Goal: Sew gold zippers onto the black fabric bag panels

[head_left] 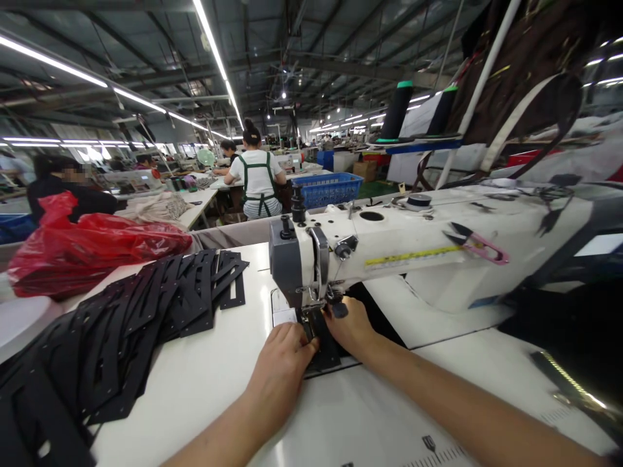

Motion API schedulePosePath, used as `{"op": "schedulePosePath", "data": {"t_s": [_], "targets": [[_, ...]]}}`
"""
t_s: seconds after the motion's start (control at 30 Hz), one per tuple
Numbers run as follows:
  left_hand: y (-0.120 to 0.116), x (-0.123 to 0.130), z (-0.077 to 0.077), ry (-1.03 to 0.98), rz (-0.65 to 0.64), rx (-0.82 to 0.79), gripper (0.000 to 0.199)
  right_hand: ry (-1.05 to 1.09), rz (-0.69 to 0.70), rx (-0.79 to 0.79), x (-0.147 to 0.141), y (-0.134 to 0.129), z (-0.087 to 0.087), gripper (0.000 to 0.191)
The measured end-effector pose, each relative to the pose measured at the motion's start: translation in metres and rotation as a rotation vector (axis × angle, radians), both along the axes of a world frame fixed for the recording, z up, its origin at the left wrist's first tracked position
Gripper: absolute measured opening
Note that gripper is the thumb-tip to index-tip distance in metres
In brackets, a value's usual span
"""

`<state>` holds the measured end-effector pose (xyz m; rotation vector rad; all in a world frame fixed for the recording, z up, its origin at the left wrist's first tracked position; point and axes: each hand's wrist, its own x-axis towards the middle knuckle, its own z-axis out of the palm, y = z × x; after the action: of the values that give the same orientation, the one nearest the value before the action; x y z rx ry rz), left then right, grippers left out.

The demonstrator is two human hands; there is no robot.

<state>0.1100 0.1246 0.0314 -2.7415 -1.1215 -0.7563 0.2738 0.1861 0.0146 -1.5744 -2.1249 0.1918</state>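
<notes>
A white sewing machine (413,246) stands on the table, and a black fabric piece (324,357) lies beneath its presser foot. My left hand (282,360) is closed at the near left side of this piece, its fingertips bent against a narrow slot or strip by the needle. Just right of the needle, my right hand (353,324) is closed on the same black fabric. Its fingertips are partly hidden behind the machine's head. On the left, many flat black pieces with slots (141,318) lie overlapped in a fanned row.
A red plastic bag (97,240) sits behind the row, with a white round object (26,324) at far left. Pink-handled snips (479,245) rest on the machine arm. Black thread cones (395,113) stand behind. Farther off are a blue basket (331,188) and other people.
</notes>
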Motion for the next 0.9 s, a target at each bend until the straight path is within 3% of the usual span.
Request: {"op": "schedulePosePath", "data": {"t_s": [0.13,0.23,0.3,0.53,0.9], "targets": [[-0.008,-0.007,-0.004,-0.043,0.041,0.077,0.034,0.035,0.260,0.123,0.020,-0.035,0.004,0.016],[-0.009,-0.010,-0.010,-0.040,-0.022,0.131,0.030,0.063,0.498,0.177,0.031,-0.057,0.001,0.026],[-0.007,-0.009,-0.013,-0.026,-0.058,0.144,0.029,0.104,0.584,0.211,0.034,-0.062,-0.002,0.031],[0.000,-0.008,-0.024,0.010,-0.078,0.200,0.028,0.138,0.612,0.220,0.033,-0.053,-0.001,0.033],[0.003,-0.007,-0.012,0.036,-0.069,0.216,0.029,0.116,0.586,0.252,0.033,-0.047,-0.006,0.030]]}}
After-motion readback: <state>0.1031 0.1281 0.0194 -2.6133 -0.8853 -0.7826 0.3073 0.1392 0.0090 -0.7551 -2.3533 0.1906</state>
